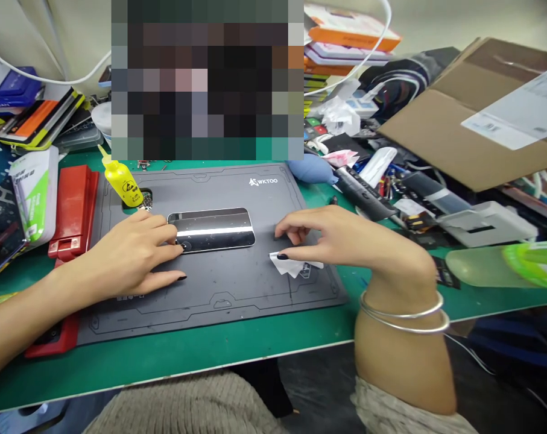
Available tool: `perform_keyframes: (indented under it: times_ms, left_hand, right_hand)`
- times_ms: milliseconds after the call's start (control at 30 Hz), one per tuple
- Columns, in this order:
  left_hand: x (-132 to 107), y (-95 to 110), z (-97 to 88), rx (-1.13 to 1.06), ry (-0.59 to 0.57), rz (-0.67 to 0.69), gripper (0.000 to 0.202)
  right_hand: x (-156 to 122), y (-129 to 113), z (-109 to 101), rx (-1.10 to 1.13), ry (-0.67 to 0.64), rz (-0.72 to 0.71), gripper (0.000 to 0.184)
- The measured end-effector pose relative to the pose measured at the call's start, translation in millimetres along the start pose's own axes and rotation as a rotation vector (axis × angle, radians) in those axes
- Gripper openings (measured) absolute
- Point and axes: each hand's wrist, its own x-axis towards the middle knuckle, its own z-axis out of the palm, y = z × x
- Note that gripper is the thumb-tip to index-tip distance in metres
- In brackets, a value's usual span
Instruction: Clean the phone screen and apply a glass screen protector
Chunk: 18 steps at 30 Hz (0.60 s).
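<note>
Left hand point(126, 256) loose, not clenched; fingertips point(172, 236) rest on the near end of a black phone point(212, 230), no firm grip visible. Phone lies flat on a grey work mat point(219, 307), about mid-mat, glossy face up, a round button showing by the fingers. Right hand point(331, 232) sits on the mat just right of the phone, fingers curled; thumb point(281, 256) is on a white scrap of paper or film point(295, 265). Cannot tell if the scrap is pinched. Scrap lies off the phone, not touching it. Done so far, as it lies: phone set down, scrap apart. Any film on the glass cannot be made out. Yellow bottle point(122, 184) stands untouched at the mat's far corner.
</note>
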Motion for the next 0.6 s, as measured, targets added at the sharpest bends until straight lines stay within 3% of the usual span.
perform_keyframes:
  times_ms: [367, 600]
  left_hand:
    - [1.4, 1.2, -1.3, 0.022, -0.072, -0.029, 0.031]
    - [0.5, -1.1, -1.3, 0.015, -0.029, -0.008, 0.036]
  right_hand:
    - [1.6, -3.3, 1.0, -0.014, 0.008, -0.041, 0.024]
    - [1.5, -0.7, 2.5, -0.012, 0.024, -0.050, 0.024]
